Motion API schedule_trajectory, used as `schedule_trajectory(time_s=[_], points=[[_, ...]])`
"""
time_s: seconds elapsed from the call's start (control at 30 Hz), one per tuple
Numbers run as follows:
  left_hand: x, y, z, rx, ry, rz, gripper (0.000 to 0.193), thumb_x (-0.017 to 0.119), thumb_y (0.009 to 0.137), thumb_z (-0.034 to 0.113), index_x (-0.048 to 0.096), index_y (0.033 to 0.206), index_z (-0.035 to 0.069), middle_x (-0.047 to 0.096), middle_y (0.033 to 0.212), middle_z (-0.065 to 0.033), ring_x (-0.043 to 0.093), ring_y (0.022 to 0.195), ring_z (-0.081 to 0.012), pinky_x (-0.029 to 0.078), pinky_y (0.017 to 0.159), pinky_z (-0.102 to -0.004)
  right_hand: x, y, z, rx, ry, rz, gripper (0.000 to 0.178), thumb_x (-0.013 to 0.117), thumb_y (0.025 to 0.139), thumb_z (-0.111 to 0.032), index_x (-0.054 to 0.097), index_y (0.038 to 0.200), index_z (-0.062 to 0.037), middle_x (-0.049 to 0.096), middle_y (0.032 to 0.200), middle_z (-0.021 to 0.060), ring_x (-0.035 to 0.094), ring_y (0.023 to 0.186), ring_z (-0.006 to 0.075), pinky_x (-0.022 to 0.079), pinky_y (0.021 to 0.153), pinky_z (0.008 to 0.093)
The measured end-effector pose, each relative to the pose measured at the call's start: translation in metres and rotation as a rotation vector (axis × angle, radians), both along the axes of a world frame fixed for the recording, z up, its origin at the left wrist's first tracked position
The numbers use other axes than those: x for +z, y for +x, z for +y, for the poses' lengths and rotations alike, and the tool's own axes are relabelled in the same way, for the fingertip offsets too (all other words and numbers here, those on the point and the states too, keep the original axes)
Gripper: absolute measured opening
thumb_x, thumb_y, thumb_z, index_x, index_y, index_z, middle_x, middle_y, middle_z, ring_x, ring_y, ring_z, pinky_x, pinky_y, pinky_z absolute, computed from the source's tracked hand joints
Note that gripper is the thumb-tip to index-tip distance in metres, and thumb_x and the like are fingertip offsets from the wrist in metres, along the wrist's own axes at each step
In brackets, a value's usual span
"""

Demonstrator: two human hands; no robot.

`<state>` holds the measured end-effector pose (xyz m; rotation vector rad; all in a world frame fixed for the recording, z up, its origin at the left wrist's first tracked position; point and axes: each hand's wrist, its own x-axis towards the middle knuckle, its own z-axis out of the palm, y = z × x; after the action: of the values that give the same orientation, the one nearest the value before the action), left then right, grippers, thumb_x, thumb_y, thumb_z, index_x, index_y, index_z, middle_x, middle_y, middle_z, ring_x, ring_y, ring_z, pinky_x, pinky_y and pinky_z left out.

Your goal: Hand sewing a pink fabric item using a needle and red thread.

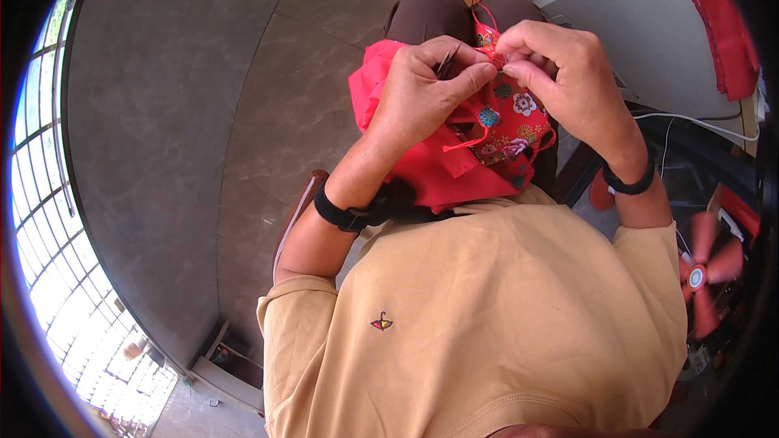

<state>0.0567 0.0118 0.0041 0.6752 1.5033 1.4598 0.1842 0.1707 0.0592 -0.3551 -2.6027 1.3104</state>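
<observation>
Red floral fabric [519,105] lies bunched over my lap, with narrow red cord loops at its edges. Thumb and forefinger of my left hand [426,85] pinch its upper edge. A thin dark metal tool [445,62] rests against that hand's fingers; its kind is hard to make out. Right beside, the closed fingertips of my right hand [572,69] grip the same edge, almost touching the left thumb. What exactly lies between the fingertips is partly hidden. Plain red cloth [426,164] spreads beneath and to the left of the floral piece.
At the right stands a white box [649,24] with red cloth [722,24] hanging by it. Lower right, a fan with reddish blades [704,268] sits close to my right elbow. A white cable [698,122] runs nearby. Barred windows [49,170] line the far left.
</observation>
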Motion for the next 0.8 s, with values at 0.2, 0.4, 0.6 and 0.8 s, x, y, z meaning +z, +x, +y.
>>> schedule_trajectory(time_s=[0.2,0.4,0.6,0.8], points=[[-0.002,0.001,0.001,-0.022,0.023,0.088,0.014,0.075,0.094,0.013,0.073,0.095,-0.001,0.072,0.086,-0.0027,0.065,0.079,-0.0060,0.054,0.069,-0.0229,-0.002,-0.006,0.005,0.014,-0.384,-0.163,0.011,0.067,0.089,0.003,0.068,0.099,-0.0007,0.060,0.072,0.0017,0.055,0.061,0.0079,0.045,0.057,0.0248],[-0.005,0.000,0.003,0.023,0.027,0.062,0.015,0.076,0.094,0.014,0.073,0.095,-0.001,0.072,0.084,-0.0019,0.064,0.078,-0.0050,0.053,0.068,-0.0229,-0.015,-0.015,0.011,0.146,-0.234,-0.074,0.003,0.063,0.092,0.001,0.063,0.095,-0.0002,0.061,0.081,0.0039,0.058,0.076,0.0114,0.047,0.068,0.0271],[-0.002,-0.002,0.005,0.017,0.037,0.056,0.016,0.075,0.094,0.014,0.073,0.096,-0.002,0.073,0.082,-0.0016,0.063,0.077,-0.0043,0.052,0.069,-0.0224,-0.005,-0.026,0.006,0.050,-0.180,0.234,0.002,0.059,0.097,-0.002,0.058,0.095,-0.0011,0.061,0.090,0.0026,0.055,0.078,0.0113,0.047,0.072,0.0266],[0.004,0.000,0.004,-0.021,0.009,0.054,0.016,0.074,0.095,0.013,0.072,0.097,-0.002,0.072,0.083,-0.0012,0.063,0.078,-0.0045,0.052,0.071,-0.0226,0.084,-0.020,0.032,0.051,-0.648,0.599,0.002,0.060,0.100,-0.007,0.059,0.099,-0.0051,0.061,0.084,0.0033,0.061,0.064,0.0107,0.048,0.059,0.0213]])
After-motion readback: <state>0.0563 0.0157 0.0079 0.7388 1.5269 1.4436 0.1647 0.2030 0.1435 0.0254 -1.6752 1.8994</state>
